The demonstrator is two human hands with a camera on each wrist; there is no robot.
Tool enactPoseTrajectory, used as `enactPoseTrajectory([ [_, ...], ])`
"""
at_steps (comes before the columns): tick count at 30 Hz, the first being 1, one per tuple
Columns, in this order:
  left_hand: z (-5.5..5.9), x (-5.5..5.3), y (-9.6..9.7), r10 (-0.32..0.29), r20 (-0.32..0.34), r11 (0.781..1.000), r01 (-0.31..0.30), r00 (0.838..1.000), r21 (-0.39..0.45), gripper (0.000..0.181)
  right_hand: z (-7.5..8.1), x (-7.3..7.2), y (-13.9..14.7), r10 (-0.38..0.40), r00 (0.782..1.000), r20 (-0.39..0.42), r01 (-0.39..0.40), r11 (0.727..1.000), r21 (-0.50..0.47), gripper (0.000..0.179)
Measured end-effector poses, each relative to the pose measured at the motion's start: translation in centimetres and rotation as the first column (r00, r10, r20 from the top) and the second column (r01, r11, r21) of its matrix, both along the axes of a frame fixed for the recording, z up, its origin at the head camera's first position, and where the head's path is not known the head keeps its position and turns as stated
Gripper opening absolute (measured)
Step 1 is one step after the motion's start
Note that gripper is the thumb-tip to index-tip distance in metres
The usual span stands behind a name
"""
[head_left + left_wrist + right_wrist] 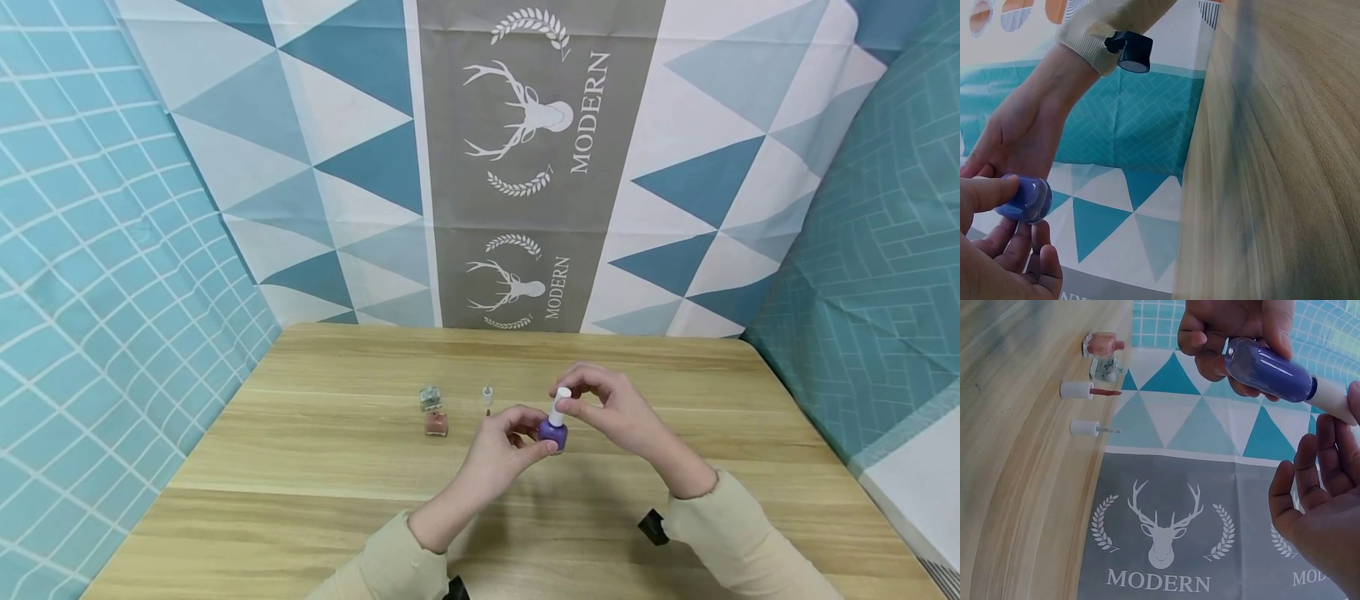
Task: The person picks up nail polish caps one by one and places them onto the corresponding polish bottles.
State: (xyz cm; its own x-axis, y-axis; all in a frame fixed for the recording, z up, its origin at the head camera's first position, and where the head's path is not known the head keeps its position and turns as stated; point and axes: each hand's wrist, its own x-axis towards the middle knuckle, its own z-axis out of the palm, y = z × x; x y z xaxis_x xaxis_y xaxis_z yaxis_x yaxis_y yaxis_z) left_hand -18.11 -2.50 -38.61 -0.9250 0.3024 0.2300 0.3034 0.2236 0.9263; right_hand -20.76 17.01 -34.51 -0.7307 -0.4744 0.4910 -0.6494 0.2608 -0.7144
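A bottle of purple nail polish with a white cap is held above the wooden table. My left hand grips the glass bottle between thumb and fingers, its base showing in the left wrist view. From the other side, my right hand pinches the white cap between thumb and fingers. The right wrist view has the purple bottle lying nearly sideways across the picture, the cap seated on its neck or close to it; I cannot tell whether it is loosened.
Left of my hands stand an uncapped pink polish bottle and an uncapped clear glittery one. Two white brush caps, one with a pink brush and one with a pale brush, stand on the table, brushes upward. Patterned cloth hangs behind.
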Motion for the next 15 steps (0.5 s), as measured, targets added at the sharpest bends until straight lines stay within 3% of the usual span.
enactPoseTrajectory([
  [15,0.12,0.04,0.27,0.003,-0.031,1.0,-0.003,1.0,-0.003,0.024,-0.09,-0.33,-0.18,-0.055,0.996,0.065,0.057,0.998,-0.032,0.02],
])
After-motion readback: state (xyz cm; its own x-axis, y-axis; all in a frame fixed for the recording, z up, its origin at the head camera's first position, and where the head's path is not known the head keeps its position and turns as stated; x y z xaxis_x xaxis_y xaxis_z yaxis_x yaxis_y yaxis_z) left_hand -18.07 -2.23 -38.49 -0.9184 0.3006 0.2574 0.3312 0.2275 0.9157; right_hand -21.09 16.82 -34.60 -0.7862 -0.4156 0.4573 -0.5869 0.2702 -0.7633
